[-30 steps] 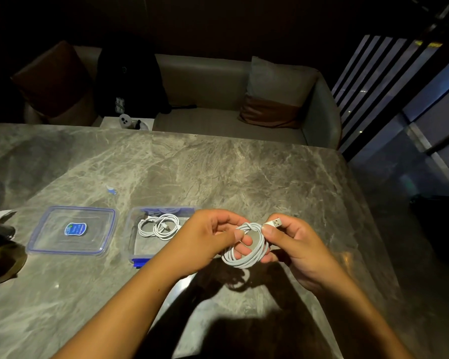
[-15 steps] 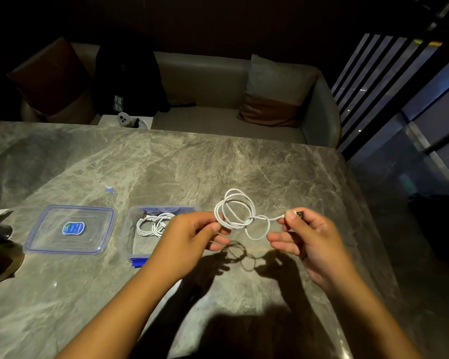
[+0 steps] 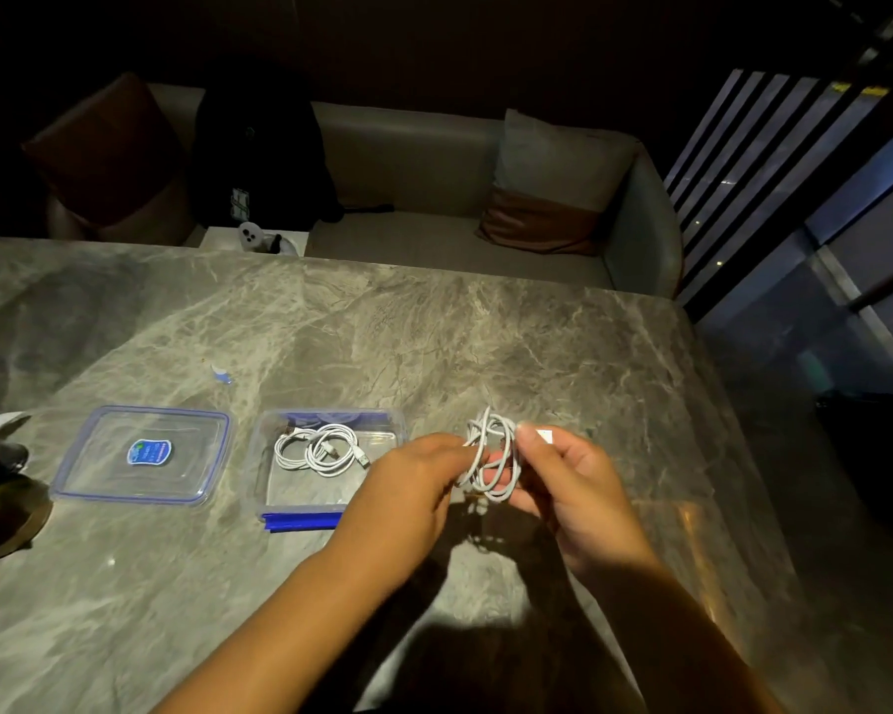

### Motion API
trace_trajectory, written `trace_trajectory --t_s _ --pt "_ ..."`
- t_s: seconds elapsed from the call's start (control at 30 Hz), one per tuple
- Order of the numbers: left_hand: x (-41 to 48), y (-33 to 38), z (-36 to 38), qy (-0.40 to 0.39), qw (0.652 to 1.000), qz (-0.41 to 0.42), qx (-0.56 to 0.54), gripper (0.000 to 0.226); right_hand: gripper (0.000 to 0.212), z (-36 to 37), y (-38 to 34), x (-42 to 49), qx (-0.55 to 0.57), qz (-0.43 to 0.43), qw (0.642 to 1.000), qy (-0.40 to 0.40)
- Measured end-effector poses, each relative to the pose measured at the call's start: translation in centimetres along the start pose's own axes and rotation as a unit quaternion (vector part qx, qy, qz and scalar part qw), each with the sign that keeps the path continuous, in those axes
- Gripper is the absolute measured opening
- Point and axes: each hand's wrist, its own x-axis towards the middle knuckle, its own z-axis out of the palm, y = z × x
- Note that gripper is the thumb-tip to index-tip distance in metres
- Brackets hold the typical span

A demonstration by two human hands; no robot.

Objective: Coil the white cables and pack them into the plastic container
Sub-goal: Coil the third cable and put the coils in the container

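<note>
Lid (image 3: pixel 143 456): a clear lid with a blue edge and a blue sticker in the middle lies flat on the left part of the table, well apart from both hands.
Small cap (image 3: pixel 222 374): a little blue and white piece lies just beyond the lid, toward the far side.
Container (image 3: pixel 305 492): a clear plastic box stands open just to the right of the lid, with a blue clip (image 3: pixel 302 522) along its near edge.
Packed cables (image 3: pixel 315 450): white coils lie inside the container, in its far half, with one plug pointing right.
Left hand (image 3: pixel 408 487): held above the table just right of the container, its fingers (image 3: pixel 447 453) curled round the left side of a loose bundle.
Held cable (image 3: pixel 491 461): a white cable in several uneven loops hangs between the two hands, clear of the table and outside the container.
Right hand (image 3: pixel 573 487): thumb and fingers pinch the right side of the loops, and a white plug (image 3: pixel 545 435) shows beside the thumb.
Table (image 3: pixel 666 404): grey veined marble, with the shadow of the hands below them.
</note>
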Motion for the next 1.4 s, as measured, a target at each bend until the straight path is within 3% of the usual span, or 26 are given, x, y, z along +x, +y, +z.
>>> trace_trajectory --t_s 0.17,0.27,0.37,0.43,0.5,0.57,0.67,0.77,0.87,0.97,1.07,1.27,1.4 --pt "0.1 1.4 0.2 -0.077 0.976 -0.011 0.204 0.042 0.024 0.4 1.1 0.4 -0.047 -0.023 0.997 0.050" --pt "0.0 1.6 0.4 -0.081 0.975 -0.015 0.205 0.045 0.018 0.1 1.3 0.6 -0.054 -0.023 0.996 0.063" --pt "-0.2 1.5 0.4 -0.020 0.997 -0.048 0.056 0.029 0.012 -0.3 1.2 0.6 -0.038 -0.017 0.998 0.048" --pt "-0.2 1.2 0.6 0.038 0.992 -0.109 -0.050 0.016 0.014 -0.5 1.0 0.5 -0.040 -0.018 0.999 0.031" --pt "0.1 0.9 0.7 0.069 0.962 -0.186 -0.185 0.023 0.016 -0.6 0.9 0.5 -0.031 -0.016 0.999 0.010" --pt "0.5 0.8 0.7 0.071 0.911 -0.253 -0.317 0.033 0.017 -0.9 0.9 0.6 -0.009 -0.013 1.000 -0.009" --pt "1.0 0.6 0.4 0.052 0.868 -0.294 -0.396 0.044 0.019 -1.1 0.9 0.8 0.005 -0.005 0.999 -0.048" --pt "1.4 0.1 0.3 0.021 0.839 -0.292 -0.459 0.037 0.021 -0.8 1.2 0.8 0.008 -0.001 0.997 -0.079" --pt "1.5 -0.4 0.2 0.020 0.857 -0.278 -0.434 0.023 0.013 -0.6 1.6 1.0 -0.035 -0.044 0.997 -0.052" --pt "1.4 -0.3 0.3 0.037 0.834 -0.291 -0.468 0.015 0.011 -0.2 2.0 1.0 -0.051 -0.083 0.995 -0.014" --pt "1.4 0.1 0.5 0.047 0.820 -0.287 -0.492 0.014 0.010 0.2 2.3 0.8 -0.014 -0.060 0.998 -0.006" --pt "1.3 -0.3 0.5 0.089 0.831 -0.273 -0.476 0.017 0.005 0.0 2.5 1.1 -0.005 -0.055 0.998 0.030" --pt "1.1 -0.7 0.7 0.100 0.895 -0.237 -0.363 0.023 0.012 -0.1 2.6 1.3 -0.055 -0.040 0.997 0.029"
